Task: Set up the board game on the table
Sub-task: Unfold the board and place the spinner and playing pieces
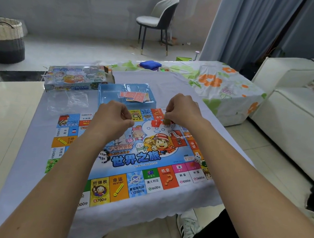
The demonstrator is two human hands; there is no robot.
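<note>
Board game sheet, laid flat at the centre of the frame on your cloth-covered desk.

Item one: your right hand, just above centre, its grip narrow and pinching a small brownish piece at the sheet's far edge. Item two: your left hand, left of it, fingers curled with thumb meeting forefinger; you cannot tell from this view whether it holds anything. Item three: small red pieces on the sheet between your two hands. Item four: clear blue tray touching the sheet's far edge, holding orange cards. Item five: game box, upper left of the tray. Item six: white die near the sheet's right edge.
</note>
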